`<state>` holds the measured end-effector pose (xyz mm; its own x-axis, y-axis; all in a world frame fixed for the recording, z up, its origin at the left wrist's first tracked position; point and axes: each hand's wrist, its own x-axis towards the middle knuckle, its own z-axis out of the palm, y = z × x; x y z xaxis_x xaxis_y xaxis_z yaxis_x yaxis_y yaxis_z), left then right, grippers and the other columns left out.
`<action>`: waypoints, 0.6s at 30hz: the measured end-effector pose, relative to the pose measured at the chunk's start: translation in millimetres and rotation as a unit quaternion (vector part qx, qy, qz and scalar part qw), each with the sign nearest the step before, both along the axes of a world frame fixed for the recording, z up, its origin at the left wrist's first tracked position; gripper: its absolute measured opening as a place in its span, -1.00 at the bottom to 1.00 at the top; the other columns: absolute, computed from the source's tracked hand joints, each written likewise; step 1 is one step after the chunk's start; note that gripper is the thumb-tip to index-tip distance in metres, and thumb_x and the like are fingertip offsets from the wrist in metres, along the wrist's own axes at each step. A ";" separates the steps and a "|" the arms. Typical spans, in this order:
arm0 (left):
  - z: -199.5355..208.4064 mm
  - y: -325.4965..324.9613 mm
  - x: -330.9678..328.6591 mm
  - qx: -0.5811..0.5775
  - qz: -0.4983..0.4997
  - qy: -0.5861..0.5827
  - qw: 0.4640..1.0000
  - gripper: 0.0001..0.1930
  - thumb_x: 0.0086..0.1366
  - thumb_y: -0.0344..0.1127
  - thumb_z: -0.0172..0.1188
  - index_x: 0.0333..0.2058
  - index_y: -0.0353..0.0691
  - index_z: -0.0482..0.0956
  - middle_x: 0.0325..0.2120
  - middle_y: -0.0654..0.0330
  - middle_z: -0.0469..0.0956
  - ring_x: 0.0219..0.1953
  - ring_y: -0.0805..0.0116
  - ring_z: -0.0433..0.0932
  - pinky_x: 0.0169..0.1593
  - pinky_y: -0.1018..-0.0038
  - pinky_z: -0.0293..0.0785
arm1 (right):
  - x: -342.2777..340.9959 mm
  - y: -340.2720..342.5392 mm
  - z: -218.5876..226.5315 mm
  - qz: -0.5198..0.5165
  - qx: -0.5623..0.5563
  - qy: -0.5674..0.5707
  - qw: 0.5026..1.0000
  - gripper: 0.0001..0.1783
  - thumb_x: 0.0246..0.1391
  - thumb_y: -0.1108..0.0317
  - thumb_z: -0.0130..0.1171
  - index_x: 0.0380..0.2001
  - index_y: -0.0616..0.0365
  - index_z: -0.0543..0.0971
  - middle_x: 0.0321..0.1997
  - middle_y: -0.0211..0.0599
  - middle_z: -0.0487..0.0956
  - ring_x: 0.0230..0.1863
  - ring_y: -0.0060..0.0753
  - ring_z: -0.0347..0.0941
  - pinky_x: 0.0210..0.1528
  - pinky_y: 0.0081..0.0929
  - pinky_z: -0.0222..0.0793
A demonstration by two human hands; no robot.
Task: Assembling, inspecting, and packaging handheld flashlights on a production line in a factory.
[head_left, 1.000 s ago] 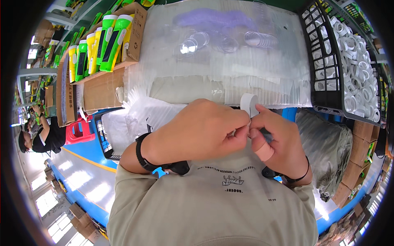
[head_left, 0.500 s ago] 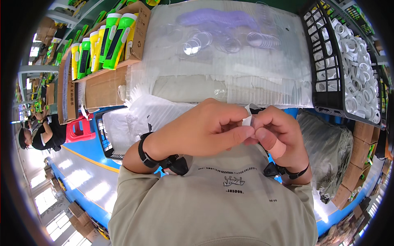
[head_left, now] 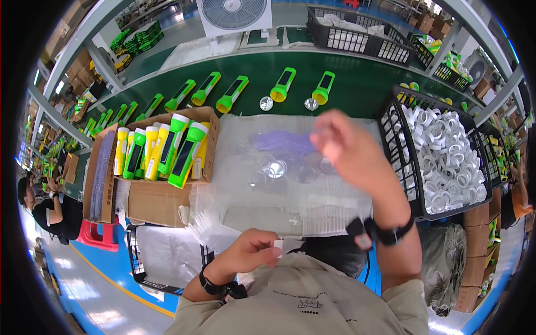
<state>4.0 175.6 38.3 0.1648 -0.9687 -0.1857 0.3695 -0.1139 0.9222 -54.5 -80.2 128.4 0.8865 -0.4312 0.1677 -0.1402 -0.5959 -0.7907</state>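
Observation:
Close to my body, my left hand [head_left: 251, 252] pinches a white plastic ring [head_left: 278, 244], of which only a small part shows. My right hand [head_left: 347, 146] is stretched out over the padded work surface [head_left: 251, 215], its fingers smeared by motion. Just beyond its fingertips are a shiny reflector cup [head_left: 311, 104] and a green flashlight body [head_left: 324, 88]. Another reflector [head_left: 266, 104] lies beside a second green flashlight body [head_left: 283, 85]. Clear lens discs [head_left: 274, 168] and a row of purplish stacked discs [head_left: 282, 142] lie left of my right hand.
A cardboard box [head_left: 209, 142] of green and yellow flashlights stands at the left. A black crate [head_left: 416, 192] full of white rings is at the right. Several green flashlights lie along the green belt [head_left: 251, 67]. Behind it stands a fan [head_left: 234, 14]; a person [head_left: 47, 212] sits at far left.
My hands have parted. My right hand has moved away from my body over the work surface, while my left hand has drawn left and nearer. The view has tilted up, showing the belt.

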 end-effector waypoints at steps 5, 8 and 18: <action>-3.1 46.4 18.5 -0.052 0.083 -0.008 0.995 -0.88 0.21 -0.44 0.09 -0.38 -0.40 0.51 -0.59 0.28 0.48 -0.53 0.60 0.45 -0.49 0.64 0.33 | 140.4 -133.2 -46.1 -0.154 -0.152 0.246 0.945 0.05 -0.15 -0.27 0.13 0.27 0.14 0.03 0.14 0.16 0.31 0.20 0.09 0.22 0.21 -0.22 0.13; -13.2 77.9 20.9 -0.040 0.185 0.012 0.982 -0.88 0.20 -0.45 0.09 -0.36 -0.42 0.51 -0.58 0.26 0.49 -0.52 0.58 0.47 -0.46 0.63 0.37 | 197.7 -195.3 -99.3 -0.203 -0.163 0.278 0.925 0.06 -0.14 -0.23 0.12 0.27 0.23 -0.01 0.11 0.19 0.32 0.11 0.05 0.32 0.08 -0.15 0.27; -37.1 110.1 35.0 -0.053 0.237 0.097 0.965 -0.85 0.22 -0.42 0.10 -0.50 -0.36 0.47 -0.60 0.28 0.47 -0.51 0.58 0.47 -0.43 0.64 0.35 | 220.1 -217.5 -107.1 -0.144 -0.114 0.213 0.960 -0.43 -0.05 0.36 0.04 0.12 -0.02 0.31 -0.01 -0.12 0.40 -0.12 -0.03 0.38 0.01 -0.01 0.31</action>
<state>38.9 285.7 1.2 0.5658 -0.8084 -0.1624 0.5247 0.2012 0.8272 165.6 -297.6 21.3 0.7457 -0.6631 -0.0654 -0.6066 -0.6350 -0.4783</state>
